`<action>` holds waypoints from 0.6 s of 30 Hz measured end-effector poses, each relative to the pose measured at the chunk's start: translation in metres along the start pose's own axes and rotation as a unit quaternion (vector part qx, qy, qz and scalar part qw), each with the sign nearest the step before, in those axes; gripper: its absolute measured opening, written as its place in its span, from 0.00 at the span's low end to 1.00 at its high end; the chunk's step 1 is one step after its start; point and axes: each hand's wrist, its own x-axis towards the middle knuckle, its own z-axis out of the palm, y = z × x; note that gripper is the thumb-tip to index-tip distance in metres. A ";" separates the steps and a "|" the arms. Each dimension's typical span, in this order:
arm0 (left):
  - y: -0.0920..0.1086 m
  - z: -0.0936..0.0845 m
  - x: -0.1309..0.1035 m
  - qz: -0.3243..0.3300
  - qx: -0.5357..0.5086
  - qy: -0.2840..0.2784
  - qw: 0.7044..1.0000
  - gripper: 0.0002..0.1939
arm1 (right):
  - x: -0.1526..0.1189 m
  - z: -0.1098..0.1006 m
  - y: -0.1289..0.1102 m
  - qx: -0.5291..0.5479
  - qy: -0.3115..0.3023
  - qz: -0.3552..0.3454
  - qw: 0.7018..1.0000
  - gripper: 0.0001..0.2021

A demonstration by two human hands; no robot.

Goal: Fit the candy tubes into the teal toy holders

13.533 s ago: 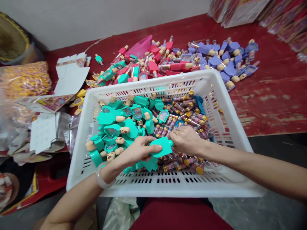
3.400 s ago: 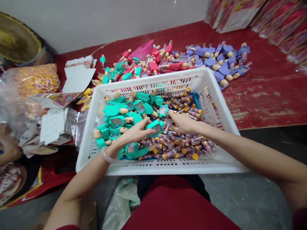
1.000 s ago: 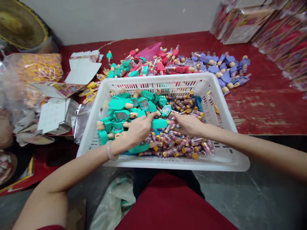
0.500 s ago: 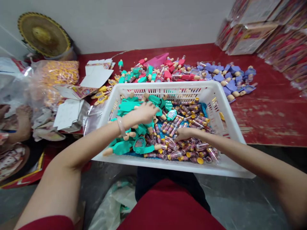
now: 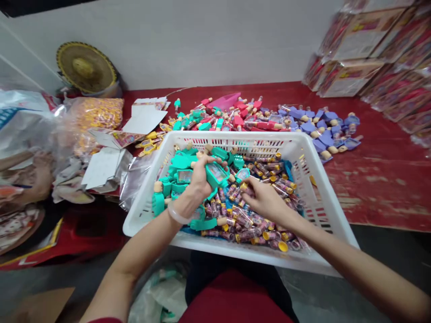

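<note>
My left hand (image 5: 201,178), with a pale bangle at the wrist, is closed around a green plastic bottle-shaped case (image 5: 217,174) that has a clear window. To its right, my right hand (image 5: 262,196) pinches a small clear tube with a yellow cap (image 5: 245,188), partly hidden by the fingers. Both hands are over a white plastic basket (image 5: 319,202). Green cases with tan stoppers (image 5: 182,159) fill its left side. Small yellow-capped tubes (image 5: 242,217) lie heaped on the right, over blue sheeting (image 5: 287,169).
Behind the basket, pink-red cases (image 5: 238,121) and purple cases (image 5: 325,134) lie on a red table (image 5: 377,188). Wrapped packages (image 5: 353,74) are stacked at right. Left are folded white cards (image 5: 106,166), a bag of yellow pieces (image 5: 97,114), and another person's hand (image 5: 43,170).
My left hand has turned over and now holds a green case with its window showing. My right hand has lifted from the tube heap with a tube, nearer the left hand. The view has shifted.
</note>
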 end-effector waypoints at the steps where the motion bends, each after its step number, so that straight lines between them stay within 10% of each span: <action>1: -0.004 0.003 -0.005 -0.023 -0.042 0.011 0.999 0.06 | -0.004 0.003 -0.006 -0.005 0.007 -0.012 1.000 0.09; 10: -0.031 0.020 -0.020 0.012 -0.123 0.113 0.986 0.12 | -0.015 0.023 -0.011 -0.233 0.174 -0.172 0.941 0.13; 18: -0.043 0.036 -0.011 0.001 -0.134 0.134 0.982 0.11 | -0.018 0.002 -0.026 -0.264 0.022 -0.029 0.964 0.17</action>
